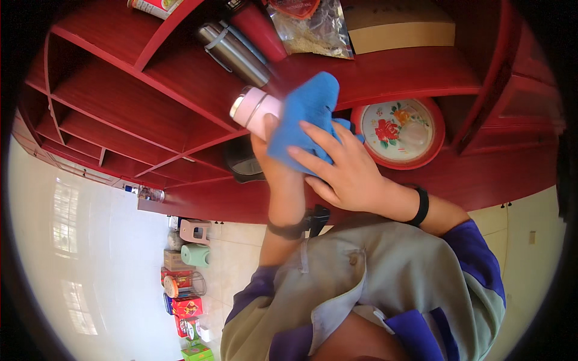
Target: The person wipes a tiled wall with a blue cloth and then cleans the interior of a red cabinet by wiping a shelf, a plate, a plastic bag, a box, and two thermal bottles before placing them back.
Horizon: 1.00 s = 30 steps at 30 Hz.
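Observation:
A pink bottle with a silver-rimmed lid (260, 109) is tilted in my left hand (274, 153), whose fingers wrap round its lower part. My right hand (346, 165) presses a blue cloth (310, 111) against the bottle's side. The cloth covers much of the bottle and looks slightly blurred. Both hands are in front of the red wooden shelf unit (397, 75). Just beyond them, a silver thermos (233, 53) and a dark red bottle (257, 29) stand on a shelf.
Right of my hands sits a red-rimmed tray with painted flowers (439, 135). A clear food bag (310, 30) and a cardboard box (400, 37) occupy the upper shelf. A dark container (242, 159) is left of my hands. Stools (195, 254) and boxes (186, 307) line the floor.

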Each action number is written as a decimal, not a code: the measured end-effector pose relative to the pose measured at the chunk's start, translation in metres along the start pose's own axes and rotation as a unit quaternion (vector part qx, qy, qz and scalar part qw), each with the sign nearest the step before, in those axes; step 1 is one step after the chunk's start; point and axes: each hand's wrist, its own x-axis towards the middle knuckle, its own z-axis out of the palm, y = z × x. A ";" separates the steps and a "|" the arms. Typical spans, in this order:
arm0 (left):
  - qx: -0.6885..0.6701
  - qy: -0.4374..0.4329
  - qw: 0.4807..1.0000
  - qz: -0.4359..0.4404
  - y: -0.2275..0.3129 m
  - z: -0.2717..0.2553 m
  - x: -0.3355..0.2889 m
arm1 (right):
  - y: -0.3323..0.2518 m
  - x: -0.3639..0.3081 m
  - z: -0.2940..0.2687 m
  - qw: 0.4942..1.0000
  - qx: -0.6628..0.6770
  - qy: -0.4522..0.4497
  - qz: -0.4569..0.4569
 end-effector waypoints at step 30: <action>0.033 0.009 0.996 0.087 0.012 -0.003 0.002 | 0.019 0.003 0.015 0.990 0.140 -0.011 -0.033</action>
